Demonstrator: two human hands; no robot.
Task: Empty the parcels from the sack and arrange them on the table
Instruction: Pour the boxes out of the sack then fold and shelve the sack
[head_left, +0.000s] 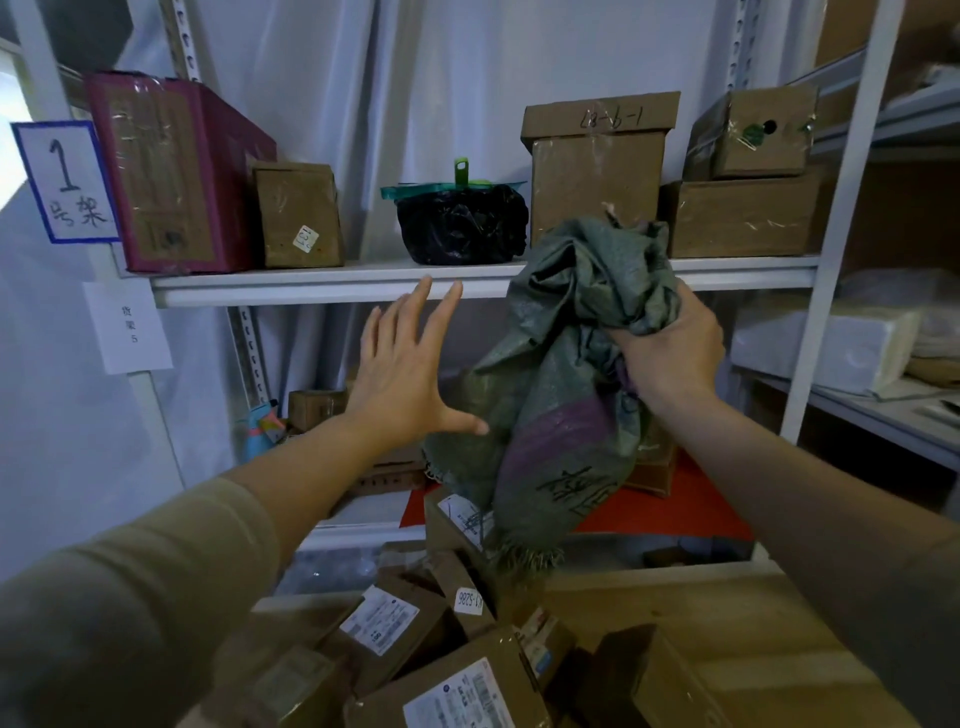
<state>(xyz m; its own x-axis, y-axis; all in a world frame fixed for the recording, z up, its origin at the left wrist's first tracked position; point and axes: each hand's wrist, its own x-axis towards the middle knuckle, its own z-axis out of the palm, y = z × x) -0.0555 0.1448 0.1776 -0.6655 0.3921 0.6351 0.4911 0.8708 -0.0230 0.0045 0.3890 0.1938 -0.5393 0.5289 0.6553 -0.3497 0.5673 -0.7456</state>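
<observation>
Above table (727, 623), R hand (670, 348) grips upturned sack (561, 405), parcels (415, 649) heaped below.

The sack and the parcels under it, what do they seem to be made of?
The sack looks like woven plastic, dull grey-green: there is a fine weave and a frayed lower edge. The parcels look like brown cardboard with glossy tape and white paper labels.
</observation>
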